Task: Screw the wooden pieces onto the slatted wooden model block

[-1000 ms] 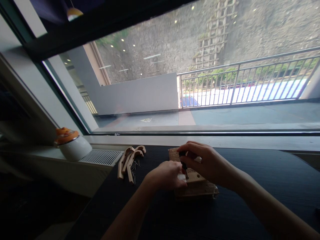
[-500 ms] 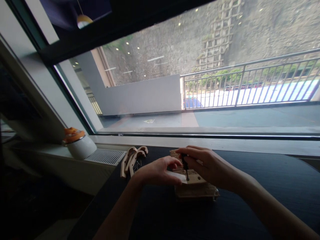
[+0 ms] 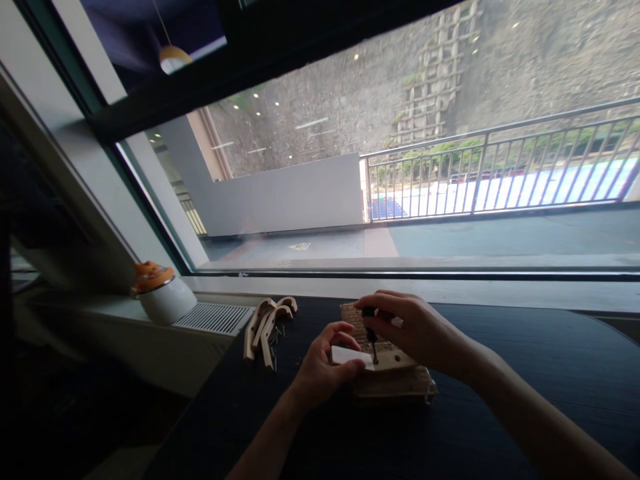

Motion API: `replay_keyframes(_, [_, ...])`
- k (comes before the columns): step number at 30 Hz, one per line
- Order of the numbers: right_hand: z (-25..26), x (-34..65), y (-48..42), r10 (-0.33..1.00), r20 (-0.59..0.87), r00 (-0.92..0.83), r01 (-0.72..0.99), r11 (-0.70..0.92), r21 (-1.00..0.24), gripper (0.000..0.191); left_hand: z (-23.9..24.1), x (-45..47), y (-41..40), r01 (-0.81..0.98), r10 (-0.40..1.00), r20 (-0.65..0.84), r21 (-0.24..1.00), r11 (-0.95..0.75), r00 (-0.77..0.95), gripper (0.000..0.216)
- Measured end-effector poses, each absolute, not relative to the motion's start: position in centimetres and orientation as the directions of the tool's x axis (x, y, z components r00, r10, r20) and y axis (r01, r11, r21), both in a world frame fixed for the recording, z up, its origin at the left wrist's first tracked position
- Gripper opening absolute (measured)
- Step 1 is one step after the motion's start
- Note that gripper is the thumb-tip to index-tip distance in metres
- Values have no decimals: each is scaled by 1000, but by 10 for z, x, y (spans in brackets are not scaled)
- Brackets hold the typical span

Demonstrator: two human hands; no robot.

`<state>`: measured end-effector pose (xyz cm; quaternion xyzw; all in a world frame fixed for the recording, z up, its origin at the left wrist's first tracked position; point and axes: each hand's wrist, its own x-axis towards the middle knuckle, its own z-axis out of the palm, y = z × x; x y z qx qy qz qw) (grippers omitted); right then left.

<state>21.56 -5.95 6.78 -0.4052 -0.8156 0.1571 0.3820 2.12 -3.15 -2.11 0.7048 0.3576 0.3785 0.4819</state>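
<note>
Pressing a screwdriver [image 3: 371, 332] onto wooden parts [image 3: 400, 385]
The right hand [image 3: 420, 330] is clasping it upright; the left hand [image 3: 320, 370] is pinching the pale piece [image 3: 349, 355] steady, likely keeping the tip seated.

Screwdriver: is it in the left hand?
No, the right hand grips the screwdriver upright over the wooden block, while the left hand touches the block's near edge.

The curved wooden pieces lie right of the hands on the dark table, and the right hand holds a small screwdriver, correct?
Not quite. The head view shows the curved wooden pieces lying left of the hands, past the left hand gripping a pale piece, on the dark table. The right hand does hold the small screwdriver.
</note>
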Motion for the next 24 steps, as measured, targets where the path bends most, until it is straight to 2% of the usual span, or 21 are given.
replay_keyframes(3, [68,214,-59,787,515,-341,571,608,-552,23,-15,19,-35,256,858,236,888,-381,457,46])
replay_keyframes(7, [70,217,-62,766,523,-374,565,635,-527,27,-8,16,-38,448,732,436,589,-672,524,30])
replay_keyframes(10, [73,221,-63,764,514,-390,559,640,-527,27,-6,14,-38,485,687,449,490,-724,572,24])
replay_keyframes(19, [70,214,-57,811,493,-316,610,572,-549,15,-13,16,-38,490,752,428,576,-654,501,32])
replay_keyframes(24, [68,208,-62,814,502,-292,630,559,-539,14,-12,17,-39,487,786,389,627,-608,480,28])
